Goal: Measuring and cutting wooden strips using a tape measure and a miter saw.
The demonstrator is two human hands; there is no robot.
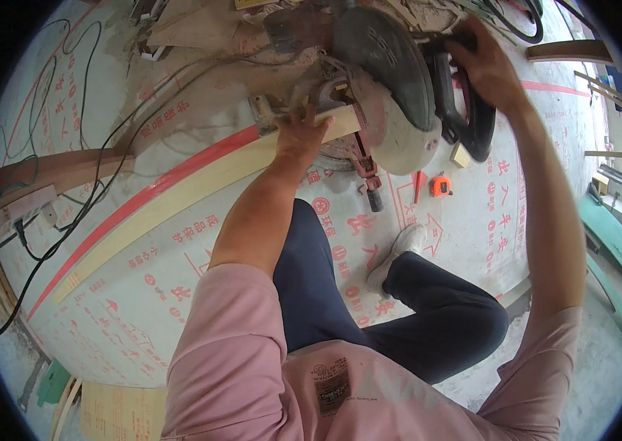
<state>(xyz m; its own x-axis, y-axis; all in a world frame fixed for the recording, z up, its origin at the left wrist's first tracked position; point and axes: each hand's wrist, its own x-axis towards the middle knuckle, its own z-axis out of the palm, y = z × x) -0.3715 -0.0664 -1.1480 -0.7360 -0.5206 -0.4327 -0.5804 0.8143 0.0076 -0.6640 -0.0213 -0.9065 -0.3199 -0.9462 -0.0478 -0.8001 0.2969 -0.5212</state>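
Observation:
My left hand (302, 132) lies across a long pale wooden strip (215, 175), fingers spread over its far edge and thumb on top. It holds the strip on the base of a miter saw (388, 66), against the metal fence. The strip's right end is beside the pale round blade guard (406, 151). My right hand (481, 62) is closed around the upper part of the saw's black loop handle (478, 132); its fingertips are partly hidden. A red clamp-like part (367, 165) with a black knob sticks out from the saw's front.
An orange tape measure (440, 186), a red pencil-like stick (418, 187) and a small wood offcut (461, 156) lie right of the saw. Black cables (90, 198) run along the left. Sawdust and scraps lie behind the saw. Green boards (616, 242) are at the far right.

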